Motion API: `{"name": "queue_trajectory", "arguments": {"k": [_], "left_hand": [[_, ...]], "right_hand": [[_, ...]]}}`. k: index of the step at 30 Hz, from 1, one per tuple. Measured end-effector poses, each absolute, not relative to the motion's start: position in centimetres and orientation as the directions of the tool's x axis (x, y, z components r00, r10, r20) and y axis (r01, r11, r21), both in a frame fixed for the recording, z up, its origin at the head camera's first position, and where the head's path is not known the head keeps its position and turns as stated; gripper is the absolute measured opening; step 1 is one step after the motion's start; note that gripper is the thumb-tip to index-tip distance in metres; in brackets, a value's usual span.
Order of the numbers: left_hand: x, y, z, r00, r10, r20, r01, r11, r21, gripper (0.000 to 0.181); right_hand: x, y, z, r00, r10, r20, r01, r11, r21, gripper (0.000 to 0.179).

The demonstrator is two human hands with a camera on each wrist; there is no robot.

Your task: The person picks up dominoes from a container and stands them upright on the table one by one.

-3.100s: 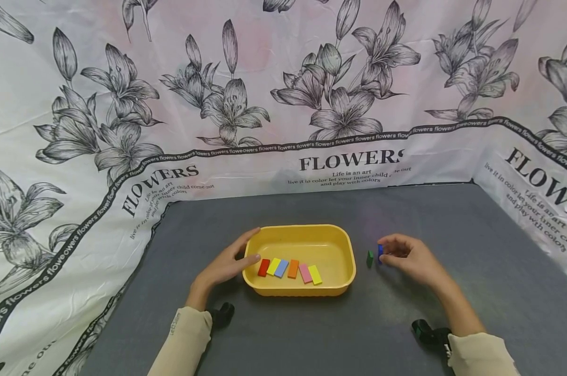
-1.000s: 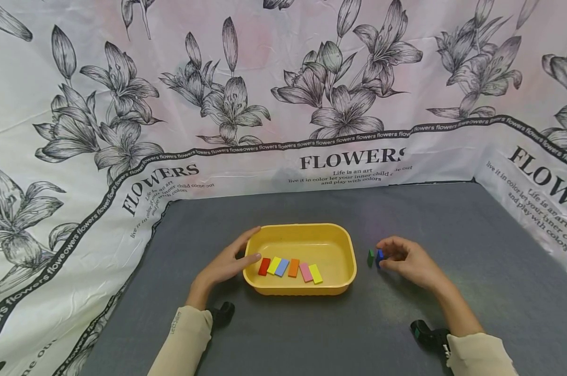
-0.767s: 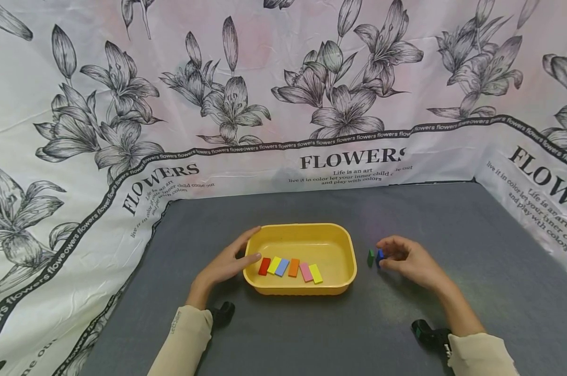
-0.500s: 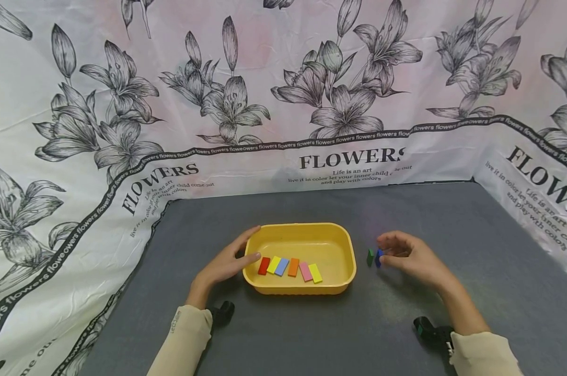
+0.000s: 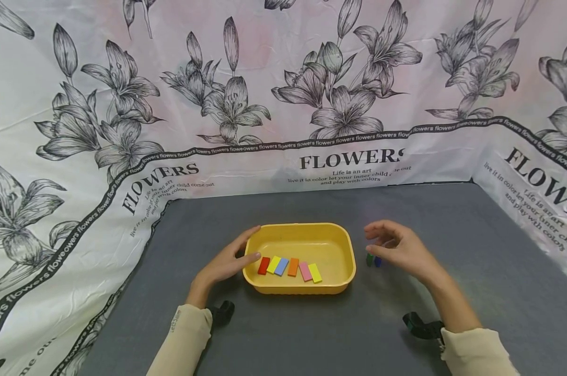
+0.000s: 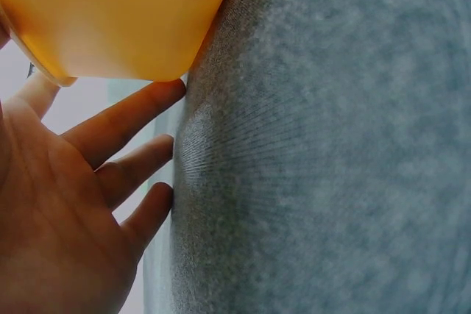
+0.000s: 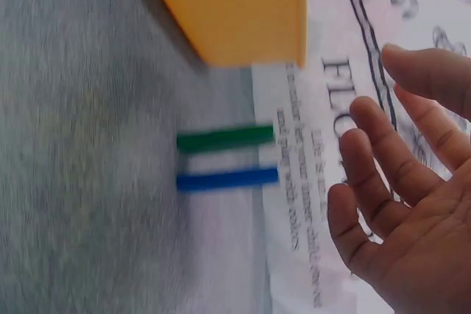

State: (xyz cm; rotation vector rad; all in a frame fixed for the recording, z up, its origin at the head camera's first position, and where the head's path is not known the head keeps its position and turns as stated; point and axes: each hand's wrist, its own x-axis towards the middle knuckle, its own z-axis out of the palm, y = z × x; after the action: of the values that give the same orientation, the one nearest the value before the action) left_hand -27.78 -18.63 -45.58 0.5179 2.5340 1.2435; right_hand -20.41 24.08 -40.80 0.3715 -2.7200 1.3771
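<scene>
My left hand rests against the left end of a yellow plastic tray, thumb and forefinger at its rim. In the left wrist view the other fingers are spread and fairly straight, one tip by the tray's base. To the right of the tray, a green domino block and a blue domino block stand upright on edge, side by side with a narrow gap. My right hand hovers over them, partly covering both in the head view. Its fingers are loosely bent and hold nothing.
Several domino blocks lie flat in the tray: a red one, two yellow, a light blue, an orange and a pink one. Beneath is a dark grey tabletop; flower-printed cloth hangs behind and at both sides.
My right hand has let go of the blue block, which now stands beside the green one. The hand has risen and shifted left above both blocks. My left hand has stayed at the tray.
</scene>
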Motion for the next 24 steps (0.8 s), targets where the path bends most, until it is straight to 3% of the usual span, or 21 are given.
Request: {"name": "queue_trajectory", "arguments": {"k": [11,24], "left_hand": [[-27.7,-18.6,-45.5,-0.904,0.416,-0.095,0.183,0.58,0.794,0.072],[-27.7,-18.6,-45.6,-0.907,0.41,-0.093,0.181,0.58,0.795,0.071]], "right_hand": [[-21.2,19.7,-40.3,-0.942,-0.275,0.19,-0.317,0.554,-0.77,0.034],[-22.3,15.3,-41.1,-0.873,-0.459,0.165,-0.443,0.603,-0.664,0.031]]}}
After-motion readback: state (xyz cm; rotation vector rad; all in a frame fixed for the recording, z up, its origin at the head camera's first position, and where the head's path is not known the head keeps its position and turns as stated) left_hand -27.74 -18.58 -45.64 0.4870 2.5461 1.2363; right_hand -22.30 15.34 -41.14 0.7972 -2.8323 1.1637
